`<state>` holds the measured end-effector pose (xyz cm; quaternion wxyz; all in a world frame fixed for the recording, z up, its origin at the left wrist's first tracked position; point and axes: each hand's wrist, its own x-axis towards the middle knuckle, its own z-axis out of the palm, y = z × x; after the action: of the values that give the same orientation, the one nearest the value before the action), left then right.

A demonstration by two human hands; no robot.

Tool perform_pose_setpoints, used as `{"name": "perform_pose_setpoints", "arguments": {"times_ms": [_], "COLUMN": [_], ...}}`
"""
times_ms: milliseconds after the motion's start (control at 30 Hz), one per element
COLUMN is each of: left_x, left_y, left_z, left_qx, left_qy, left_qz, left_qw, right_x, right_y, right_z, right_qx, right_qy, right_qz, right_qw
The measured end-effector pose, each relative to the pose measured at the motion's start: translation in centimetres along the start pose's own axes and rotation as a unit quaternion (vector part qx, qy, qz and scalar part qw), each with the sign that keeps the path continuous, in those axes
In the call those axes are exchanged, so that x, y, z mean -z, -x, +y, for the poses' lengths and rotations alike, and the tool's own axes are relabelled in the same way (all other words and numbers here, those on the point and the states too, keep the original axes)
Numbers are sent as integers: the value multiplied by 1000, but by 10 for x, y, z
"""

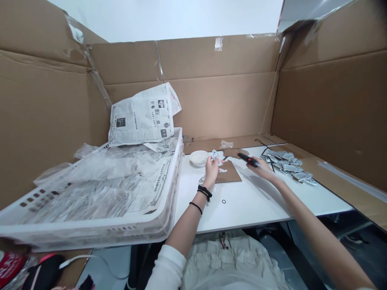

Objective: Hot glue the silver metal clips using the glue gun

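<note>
My left hand [212, 170] is closed on a small white cut-out piece with dark printed lines [216, 157], held up above a brown cardboard square [231, 174]. Another small white piece [223, 170] lies on that square. My right hand [262, 169] grips a black pen-like tool with an orange tip [248, 159], which points left toward the left hand without touching the piece. Beside the left wrist lies a round, dark-patterned piece [202, 179], partly hidden. Just behind the left hand sits a white bowl [198, 158].
At left stands a large white plastic basket [169, 217] of clear bags, with printed paper sheets [140, 119] on top. Several flat printed pieces [290, 166] pile up at right near a black cord [266, 150]. A small black ring [223, 201] lies in front. Cardboard walls [223, 92] surround the table.
</note>
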<state>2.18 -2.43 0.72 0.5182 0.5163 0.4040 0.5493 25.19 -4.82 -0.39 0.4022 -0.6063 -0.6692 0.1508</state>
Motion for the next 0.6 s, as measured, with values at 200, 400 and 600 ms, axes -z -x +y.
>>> {"name": "perform_pose_setpoints", "arguments": {"times_ms": [200,400,600], "left_x": [1,5,4], "left_y": [-4,-6,-4], "left_z": [-13,-13,-3], "left_qx": [-40,-31,-26], "left_qy": [-24,-28,55], "left_qz": [25,39,1], "left_qw": [999,998,998], "right_x": [-17,-53,-63], "right_y": [-20,-23,-11], "right_z": [-47,-67,-57], "right_qx": [-62,-14,-8], "right_qy": [-314,-322,-222], "right_qz": [52,19,50], "right_qw": [946,946,974]}}
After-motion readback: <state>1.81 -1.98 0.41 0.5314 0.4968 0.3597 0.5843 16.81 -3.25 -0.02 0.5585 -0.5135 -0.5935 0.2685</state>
